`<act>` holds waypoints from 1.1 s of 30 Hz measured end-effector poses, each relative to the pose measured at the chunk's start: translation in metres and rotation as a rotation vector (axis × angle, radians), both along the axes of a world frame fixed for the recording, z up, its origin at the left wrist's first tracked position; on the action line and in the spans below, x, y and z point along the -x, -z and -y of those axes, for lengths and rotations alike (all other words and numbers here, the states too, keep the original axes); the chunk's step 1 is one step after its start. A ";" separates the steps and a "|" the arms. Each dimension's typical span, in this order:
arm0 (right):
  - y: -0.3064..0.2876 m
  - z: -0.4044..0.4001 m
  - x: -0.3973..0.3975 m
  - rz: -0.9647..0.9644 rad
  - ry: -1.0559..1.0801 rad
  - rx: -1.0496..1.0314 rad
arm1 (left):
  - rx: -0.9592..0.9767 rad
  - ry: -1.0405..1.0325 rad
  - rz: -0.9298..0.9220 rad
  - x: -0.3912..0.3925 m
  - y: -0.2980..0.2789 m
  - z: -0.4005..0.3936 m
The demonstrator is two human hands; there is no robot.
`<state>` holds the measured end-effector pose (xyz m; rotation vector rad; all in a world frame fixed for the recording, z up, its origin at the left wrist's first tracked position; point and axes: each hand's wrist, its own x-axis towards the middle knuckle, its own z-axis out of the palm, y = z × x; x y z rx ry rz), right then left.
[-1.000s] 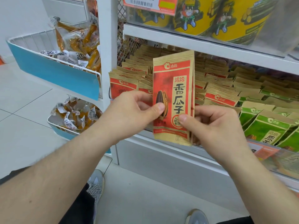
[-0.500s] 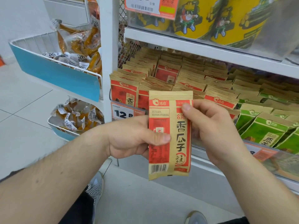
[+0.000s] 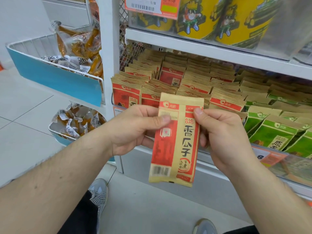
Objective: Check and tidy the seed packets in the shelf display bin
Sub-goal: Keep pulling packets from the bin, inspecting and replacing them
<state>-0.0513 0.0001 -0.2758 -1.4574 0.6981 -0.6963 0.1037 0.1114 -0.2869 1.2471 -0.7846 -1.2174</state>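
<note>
A red and tan seed packet (image 3: 175, 141) hangs upright in front of the shelf, its back with a barcode facing me. My left hand (image 3: 135, 129) pinches its upper left edge, thumb on the front. My right hand (image 3: 222, 132) pinches its upper right edge. Behind it, the shelf display bin (image 3: 211, 159) holds rows of the same red packets (image 3: 185, 81) standing in stacks. Green seed packets (image 3: 276, 130) fill the right part of the bin.
Yellow tubs (image 3: 236, 19) stand on the shelf above, behind an orange price tag (image 3: 152, 5). To the left hang two wire baskets with blue fronts (image 3: 55, 78) holding wrapped snacks. My shoes (image 3: 99, 190) are on the tiled floor below.
The packet came down from in front of the shelf and was turned from its front face to its back. Both hands shifted their grip up to its top corners.
</note>
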 end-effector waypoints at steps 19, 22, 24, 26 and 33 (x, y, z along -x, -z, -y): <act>-0.001 0.013 0.008 -0.205 -0.295 -0.002 | 0.037 0.060 -0.189 -0.007 -0.006 -0.004; -0.001 0.013 0.010 -0.182 -0.319 -0.027 | 0.032 0.059 -0.201 -0.008 -0.006 -0.004; 0.000 0.013 0.010 -0.164 -0.322 -0.028 | 0.028 0.064 -0.195 -0.008 -0.006 -0.004; 0.000 0.013 0.009 -0.163 -0.328 -0.019 | 0.030 0.067 -0.191 -0.009 -0.006 -0.004; -0.001 0.011 0.009 -0.186 -0.305 0.021 | 0.042 0.059 -0.195 -0.012 -0.005 -0.005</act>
